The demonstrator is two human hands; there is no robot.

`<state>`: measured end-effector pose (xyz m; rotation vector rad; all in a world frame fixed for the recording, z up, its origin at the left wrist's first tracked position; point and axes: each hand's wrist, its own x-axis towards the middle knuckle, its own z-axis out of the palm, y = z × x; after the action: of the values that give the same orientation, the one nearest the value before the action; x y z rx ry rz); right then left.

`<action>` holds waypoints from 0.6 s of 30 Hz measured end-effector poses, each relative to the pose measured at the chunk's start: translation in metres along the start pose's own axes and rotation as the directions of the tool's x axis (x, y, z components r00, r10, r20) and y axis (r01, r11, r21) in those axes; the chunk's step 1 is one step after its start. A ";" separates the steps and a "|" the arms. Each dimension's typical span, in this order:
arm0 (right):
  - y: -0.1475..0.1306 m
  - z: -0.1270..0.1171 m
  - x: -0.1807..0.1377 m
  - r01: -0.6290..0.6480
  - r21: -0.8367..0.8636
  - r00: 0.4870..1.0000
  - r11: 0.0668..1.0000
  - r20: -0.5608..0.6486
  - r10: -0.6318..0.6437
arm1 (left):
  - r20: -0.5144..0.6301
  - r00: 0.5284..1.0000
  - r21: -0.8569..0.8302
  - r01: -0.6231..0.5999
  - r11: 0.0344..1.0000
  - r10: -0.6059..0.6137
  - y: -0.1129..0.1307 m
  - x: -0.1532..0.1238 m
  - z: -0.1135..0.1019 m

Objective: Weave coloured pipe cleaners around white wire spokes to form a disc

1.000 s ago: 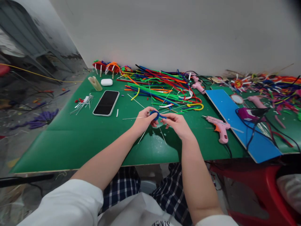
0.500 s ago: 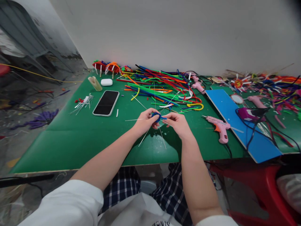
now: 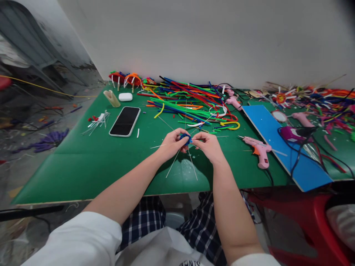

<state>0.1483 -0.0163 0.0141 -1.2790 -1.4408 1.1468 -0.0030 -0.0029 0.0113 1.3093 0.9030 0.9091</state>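
A small blue pipe cleaner coil [image 3: 185, 139] is at the centre of several thin, pale sticks [image 3: 192, 165] that fan outward like spokes. My left hand [image 3: 175, 142] is closed around the coil's left side, thumb on top and fingers curled beneath. From the right, my right hand [image 3: 206, 145] pinches at the coil's edge, where the blue pipe cleaner's end and a pale stick meet its fingertips. Which of the two it grips is partly hidden by the fingers. Both hands are held just above the green table [image 3: 124, 162].
Many coloured pipe cleaners [image 3: 185, 96] lie behind my hands. A phone [image 3: 125, 121] and white earbuds case [image 3: 125, 96] are at left. A pink glue gun [image 3: 259, 149] lies at right beside a blue board [image 3: 277, 136] crossed by black cables.
The spoked piece has turned and tilted slightly, so its sticks point differently, one now reaching right past my right hand. The blue end near my right fingertips shows less.
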 end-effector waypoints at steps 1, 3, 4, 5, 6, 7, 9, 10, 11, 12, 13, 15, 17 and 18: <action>0.000 0.000 0.000 0.009 -0.015 1.000 1.000 -0.005 -0.009 | 0.003 1.000 -0.005 0.002 1.000 -0.002 0.000 0.000 0.000; -0.001 0.001 0.000 0.033 -0.050 0.999 0.998 -0.021 -0.034 | 0.007 1.000 -0.020 0.008 1.000 -0.008 0.000 -0.001 0.000; -0.001 0.001 -0.001 0.044 -0.066 0.998 0.997 -0.031 -0.046 | 0.009 1.000 -0.026 0.011 1.000 -0.011 -0.001 -0.001 0.001; -0.002 0.002 -0.001 0.053 -0.081 0.998 0.995 -0.041 -0.057 | 0.010 1.000 -0.031 0.013 0.999 -0.013 -0.001 -0.001 0.001; -0.002 0.002 -0.001 0.059 -0.094 0.997 0.994 -0.051 -0.064 | 0.011 1.000 -0.033 0.013 0.999 -0.013 -0.002 -0.001 0.001; -0.002 0.003 -0.001 0.064 -0.108 0.996 0.992 -0.059 -0.071 | 0.013 1.000 -0.033 0.012 0.999 -0.012 -0.002 0.000 0.000; -0.003 0.004 -0.001 0.075 -0.139 0.994 0.987 -0.073 -0.086 | 0.021 1.000 -0.029 0.009 1.000 -0.008 -0.003 0.000 0.000; -0.003 0.004 -0.001 0.080 -0.155 0.992 0.985 -0.081 -0.093 | 0.026 1.000 -0.028 0.007 1.000 -0.006 -0.004 0.000 0.000; -0.003 0.004 -0.001 0.084 -0.169 0.991 0.982 -0.089 -0.100 | 0.030 1.000 -0.026 0.005 1.000 -0.004 -0.004 0.001 0.000; -0.003 0.004 -0.001 0.087 -0.182 0.990 0.979 -0.095 -0.106 | 0.034 0.999 -0.024 0.004 1.000 -0.003 -0.005 0.001 -0.001; -0.003 0.004 -0.001 0.090 -0.193 0.989 0.977 -0.101 -0.111 | 0.038 0.999 -0.024 0.002 1.000 -0.001 -0.005 0.001 -0.001; -0.002 0.004 -0.002 0.103 -0.207 0.986 0.973 -0.106 -0.126 | 0.042 0.999 -0.025 -0.003 1.000 0.004 -0.006 0.001 -0.001; -0.002 0.004 -0.002 0.121 -0.209 0.985 0.971 -0.097 -0.143 | 0.042 0.999 -0.028 -0.007 1.000 0.008 -0.006 0.001 -0.001; -0.002 0.004 -0.002 0.128 -0.206 0.985 0.970 -0.087 -0.149 | 0.041 0.999 -0.028 -0.009 1.000 0.010 -0.006 0.001 -0.001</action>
<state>0.1438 -0.0187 0.0153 -1.3306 -1.5729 0.8482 -0.0035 -0.0020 0.0051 1.3045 0.8499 0.8961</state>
